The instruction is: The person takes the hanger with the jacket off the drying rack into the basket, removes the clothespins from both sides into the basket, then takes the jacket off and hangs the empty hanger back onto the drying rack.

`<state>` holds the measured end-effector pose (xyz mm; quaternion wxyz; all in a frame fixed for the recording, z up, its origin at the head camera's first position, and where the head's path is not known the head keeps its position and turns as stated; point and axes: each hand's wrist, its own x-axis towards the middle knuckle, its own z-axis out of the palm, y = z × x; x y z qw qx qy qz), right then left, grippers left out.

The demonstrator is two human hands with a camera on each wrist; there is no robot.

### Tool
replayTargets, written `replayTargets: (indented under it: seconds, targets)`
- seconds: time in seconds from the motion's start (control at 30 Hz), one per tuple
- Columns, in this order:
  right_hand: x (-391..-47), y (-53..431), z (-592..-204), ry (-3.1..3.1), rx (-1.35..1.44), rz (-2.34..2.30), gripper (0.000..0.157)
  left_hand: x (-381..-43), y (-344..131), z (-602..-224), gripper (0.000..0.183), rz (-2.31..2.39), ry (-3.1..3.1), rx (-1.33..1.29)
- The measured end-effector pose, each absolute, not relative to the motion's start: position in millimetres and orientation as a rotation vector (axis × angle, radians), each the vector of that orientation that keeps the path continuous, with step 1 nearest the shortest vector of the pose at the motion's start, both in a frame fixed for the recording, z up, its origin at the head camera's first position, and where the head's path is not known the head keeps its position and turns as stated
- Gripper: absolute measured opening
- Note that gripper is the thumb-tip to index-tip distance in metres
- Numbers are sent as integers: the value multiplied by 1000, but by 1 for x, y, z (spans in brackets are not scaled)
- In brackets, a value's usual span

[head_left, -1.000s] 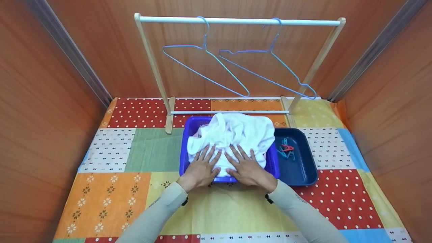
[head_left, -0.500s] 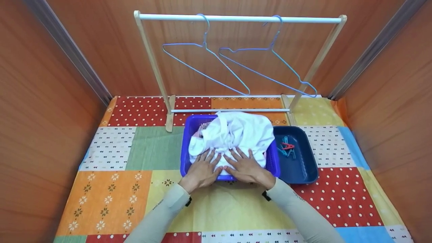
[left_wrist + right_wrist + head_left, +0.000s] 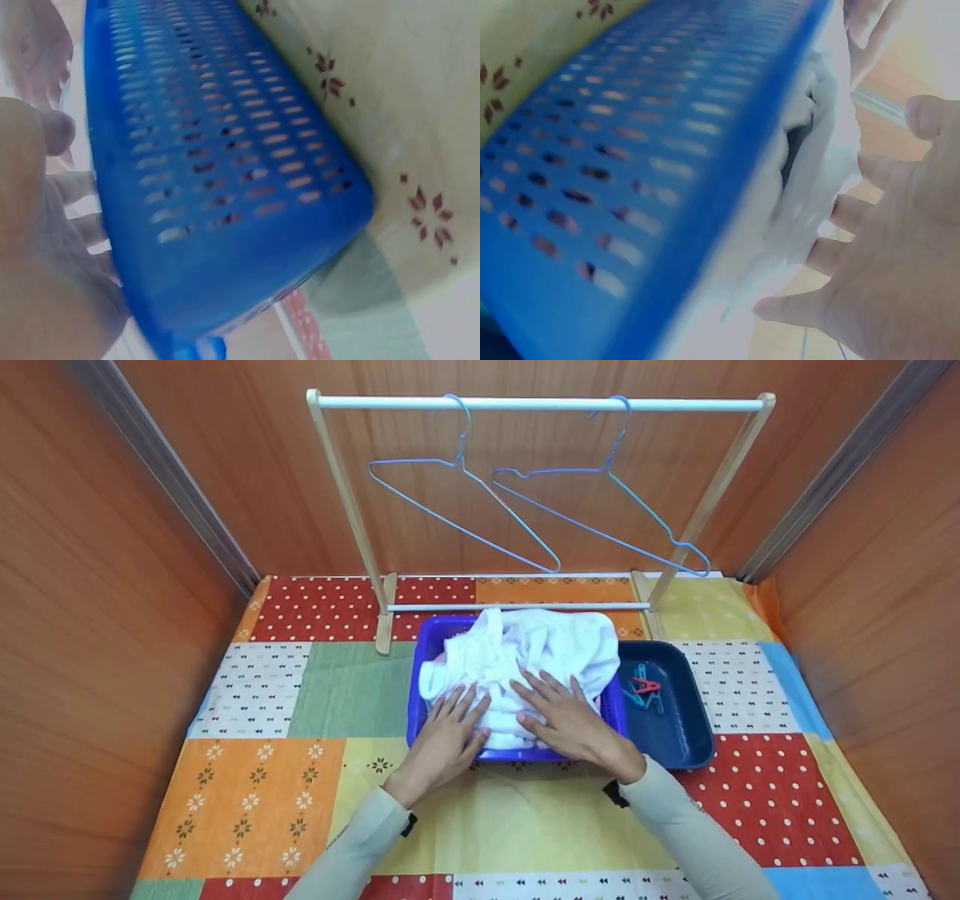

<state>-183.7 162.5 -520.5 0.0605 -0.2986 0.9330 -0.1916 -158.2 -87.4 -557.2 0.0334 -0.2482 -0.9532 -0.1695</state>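
Note:
A crumpled white cloth garment [image 3: 517,652] lies heaped in a purple-blue perforated plastic basket [image 3: 616,709], its folds rising above the rim. My left hand [image 3: 442,739] rests on the near left of the cloth with fingers spread and straight. On the near right of the heap, my right hand [image 3: 566,721] touches the cloth, its fingers also spread. In the right wrist view the right hand [image 3: 900,247] shows straight fingers against the white fabric. The left wrist view has the left hand [image 3: 52,232] beyond the basket's wall, its fingertips partly hidden by the rim.
A dark blue tray [image 3: 679,739] with several clothespins [image 3: 646,687] stands against the basket's right side. Behind is a wooden rack with a white rod [image 3: 540,405]. Two blue wire hangers [image 3: 465,521] hang from it. A patchwork cloth [image 3: 360,690] covers the surface.
Both hands stay on the white cloth. The right hand has shifted slightly right and away from the left, so the thumbs are farther apart. The cloth's folds have changed a little.

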Motion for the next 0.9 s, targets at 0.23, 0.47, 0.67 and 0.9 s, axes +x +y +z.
replayTargets:
  seconds: [0.23,0.47,0.67,0.9]
  targets:
    - [-182,182,-493,2919,-905,-677,59,-159,-99,-529,51,-640,-2807,-756]
    - [-210,209,-477,3026,-771,-844,61,-187,-105,-488,46,-820,-2681,-727]
    - [-236,227,-474,3000,-541,-973,66,-219,-106,-462,47,-988,-2682,-703]
    - [-262,238,-472,2987,-425,-991,66,-257,-102,-449,57,-1166,-2885,-610]
